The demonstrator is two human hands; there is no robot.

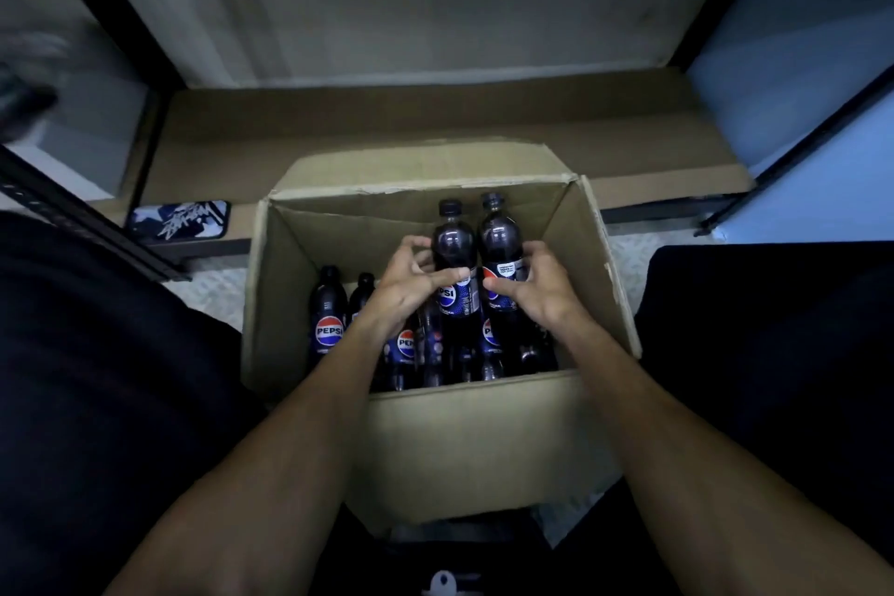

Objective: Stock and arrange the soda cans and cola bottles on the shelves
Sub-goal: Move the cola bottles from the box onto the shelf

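- Cola bottles (329,310) stand upright in the open cardboard box (474,431), crowding its near and left parts.
- At mid-box the left hand (411,288) has its fingers curled round one raised bottle (452,242); the right hand (539,288) wraps its fingers round a second raised bottle (500,235), touching the first.
- Beyond the far flap runs a cardboard-lined low shelf (387,126), a patterned case (179,220) at its left front edge.

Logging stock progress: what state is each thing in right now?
Box: open, flaps up, bottles inside.
Left bottle: capped, raised, held by left grip.
Right bottle: capped, raised, held by right grip.
Other bottles: capped, standing in box.
Shelf: cardboard-lined, no bottles visible on it.
Phone: lying flat.
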